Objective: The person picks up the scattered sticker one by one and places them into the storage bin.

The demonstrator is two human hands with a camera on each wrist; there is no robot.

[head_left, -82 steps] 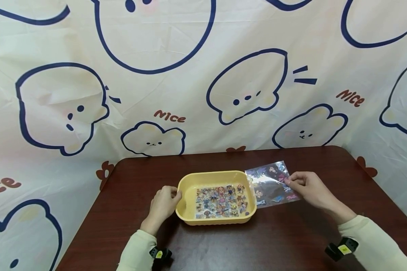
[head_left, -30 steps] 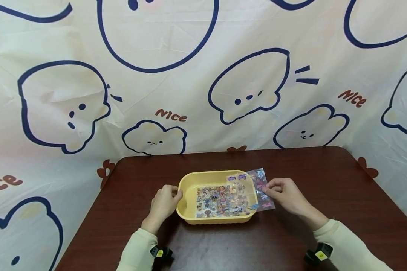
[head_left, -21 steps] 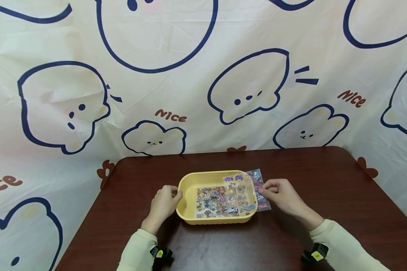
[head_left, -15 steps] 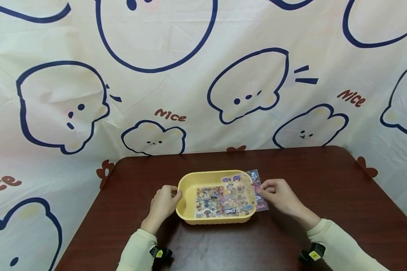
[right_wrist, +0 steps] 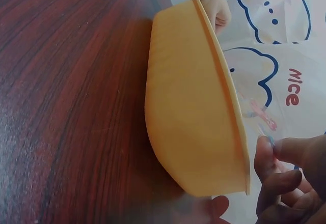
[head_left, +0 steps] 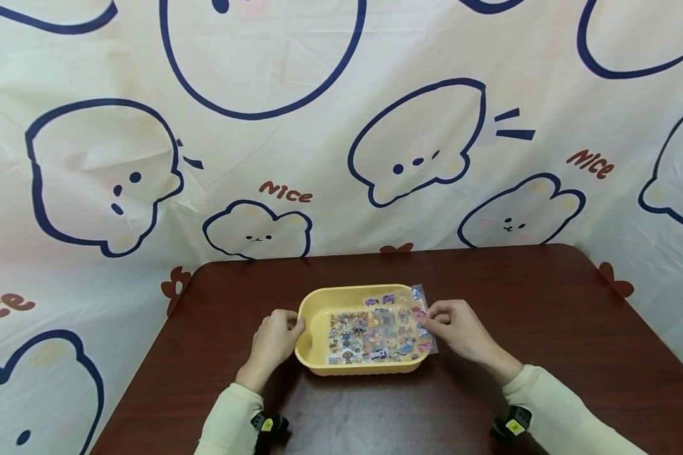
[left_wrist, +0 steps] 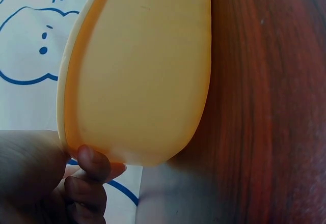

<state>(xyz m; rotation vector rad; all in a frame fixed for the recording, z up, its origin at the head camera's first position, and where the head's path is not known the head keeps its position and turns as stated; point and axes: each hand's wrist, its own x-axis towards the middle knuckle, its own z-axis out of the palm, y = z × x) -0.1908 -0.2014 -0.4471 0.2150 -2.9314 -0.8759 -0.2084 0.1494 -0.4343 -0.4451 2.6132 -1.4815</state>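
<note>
A yellow plastic tray (head_left: 314, 338) stands on the table. My left hand (head_left: 274, 344) grips its left rim, the thumb over the edge in the left wrist view (left_wrist: 94, 165). Between thumb and index finger, my right hand (head_left: 461, 328) pinches the right edge of a clear sticker sheet (head_left: 406, 332) with small colourful figures. Most of that sheet lies over the tray's right half, its right edge just past the rim. Below it, a second sticker sheet (head_left: 341, 341) rests in the tray, partly covered. The right wrist view shows the held sheet (right_wrist: 262, 114) above the rim.
The dark red-brown wooden table (head_left: 375, 417) extends around the tray on all sides. A pale cloth (head_left: 330, 145) printed with blue-outlined cartoon animals hangs behind and beside it. Each wrist wears a black strapped device (head_left: 512, 424).
My right hand has moved left, drawing the clear sticker sheet from the tray's right side over the tray and the sheet inside. The left hand and tray have stayed in place.
</note>
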